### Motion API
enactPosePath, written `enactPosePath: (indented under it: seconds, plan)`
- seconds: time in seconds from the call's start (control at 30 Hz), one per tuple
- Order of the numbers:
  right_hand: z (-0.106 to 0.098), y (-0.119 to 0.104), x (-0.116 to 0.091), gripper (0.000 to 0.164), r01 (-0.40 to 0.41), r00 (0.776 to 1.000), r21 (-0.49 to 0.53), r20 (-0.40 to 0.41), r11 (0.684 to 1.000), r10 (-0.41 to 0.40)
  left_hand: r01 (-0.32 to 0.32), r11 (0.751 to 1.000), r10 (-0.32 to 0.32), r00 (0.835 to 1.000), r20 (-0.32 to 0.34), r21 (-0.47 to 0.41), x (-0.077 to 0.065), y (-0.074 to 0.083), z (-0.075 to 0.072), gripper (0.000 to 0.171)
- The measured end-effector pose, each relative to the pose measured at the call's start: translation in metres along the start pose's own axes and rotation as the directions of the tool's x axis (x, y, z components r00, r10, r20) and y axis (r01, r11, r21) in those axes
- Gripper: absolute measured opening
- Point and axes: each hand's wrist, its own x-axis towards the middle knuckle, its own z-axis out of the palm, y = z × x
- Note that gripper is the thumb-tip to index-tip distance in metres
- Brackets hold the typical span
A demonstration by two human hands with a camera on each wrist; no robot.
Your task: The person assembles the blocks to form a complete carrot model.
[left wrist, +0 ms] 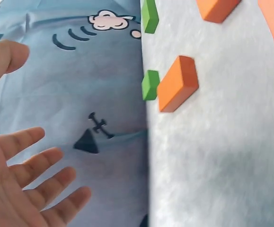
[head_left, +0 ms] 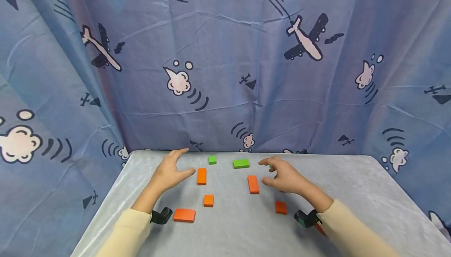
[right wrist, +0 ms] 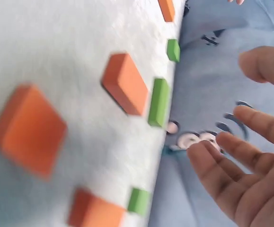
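Note:
My left hand [head_left: 168,174] hovers over the table's left side, fingers apart and holding nothing; its thumb points toward an orange rectangular block [head_left: 202,176]. On the other side, my right hand [head_left: 284,175] is also raised with spread fingers and nothing in them, just right of a red-orange block [head_left: 253,184]. It partly hides a small green block at the back. Both palms appear bare in the wrist views, the left palm [left wrist: 13,184] and the right palm [right wrist: 260,189]. Between the hands, toward the back, lie a long green block [head_left: 241,163] and a small green cube [head_left: 212,160].
Nearer the front lie a small orange block [head_left: 208,200], a red-orange rectangle [head_left: 184,215] and a dark orange square [head_left: 280,207]. Another block [head_left: 320,229] shows partly under the right wrist. A blue patterned curtain [head_left: 218,73] hangs behind the pale cloth-covered table [head_left: 232,229].

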Motion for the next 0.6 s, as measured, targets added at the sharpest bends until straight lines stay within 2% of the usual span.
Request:
enactPosePath:
  seconds: [0.1, 0.23, 0.4, 0.6]
  plan:
    - [0.017, 0.003, 0.012, 0.051, -0.042, 0.997, 0.061, 0.066, 0.997, 0.038, 0.056, 0.996, -0.053, 0.997, 0.059, -0.065, 0.007, -0.003, 0.01, 0.071]
    - [0.036, 0.007, 0.025, 0.059, -0.09, 0.99, 0.08, 0.114, 0.993, 0.081, 0.123, 0.985, -0.107, 0.987, 0.123, -0.123, 0.016, -0.007, 0.022, 0.073]
    - [0.048, 0.01, 0.032, 0.065, -0.131, 0.985, 0.086, 0.121, 0.988, 0.12, 0.154, 0.977, -0.126, 0.975, 0.183, -0.149, 0.025, -0.011, 0.034, 0.074]
    - [0.055, 0.013, 0.034, 0.066, -0.17, 0.98, 0.043, 0.111, 0.985, 0.164, 0.166, 0.975, -0.13, 0.966, 0.224, -0.149, 0.031, -0.015, 0.044, 0.073]
